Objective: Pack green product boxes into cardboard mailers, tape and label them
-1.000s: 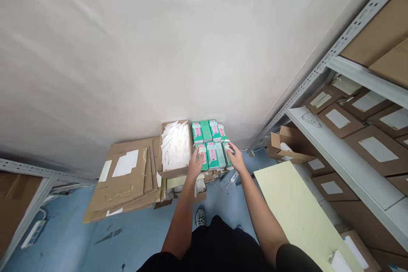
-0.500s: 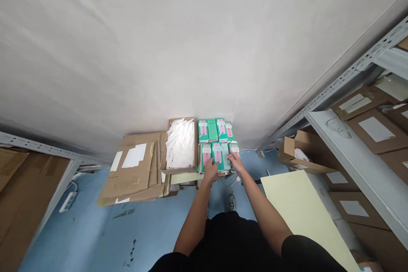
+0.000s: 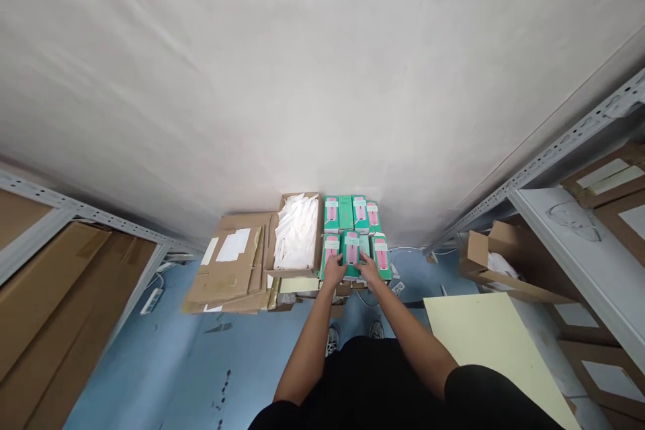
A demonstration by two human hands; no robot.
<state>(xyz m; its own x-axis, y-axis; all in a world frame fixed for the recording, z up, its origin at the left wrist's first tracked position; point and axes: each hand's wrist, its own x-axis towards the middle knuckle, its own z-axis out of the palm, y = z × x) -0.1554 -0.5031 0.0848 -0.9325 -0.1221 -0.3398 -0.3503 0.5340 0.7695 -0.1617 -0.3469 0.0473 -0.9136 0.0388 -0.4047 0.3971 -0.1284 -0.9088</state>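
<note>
Two rows of green boxes with pink pictures stand close together by the wall. My left hand (image 3: 334,271) is at the left side of the middle front green box (image 3: 351,250), fingers curled against it. On the same box's right side, my right hand (image 3: 369,267) grips with bent fingers. Directly left of my left hand is another green box (image 3: 330,246); one more green box (image 3: 380,252) stands right of my right hand. A paler box (image 3: 364,242) shows partly behind my right fingers.
A carton of white packets (image 3: 296,232) stands left of the green boxes, beside stacked flattened cardboard (image 3: 232,265). On the right are a pale yellow board (image 3: 488,342), an open carton (image 3: 496,255) and a metal shelf (image 3: 564,228). A white cable (image 3: 403,250) trails along the floor.
My right hand has moved left from the right-hand front box to the middle front box, which both hands now hold. The view has shifted, so the boxes appear further right.
</note>
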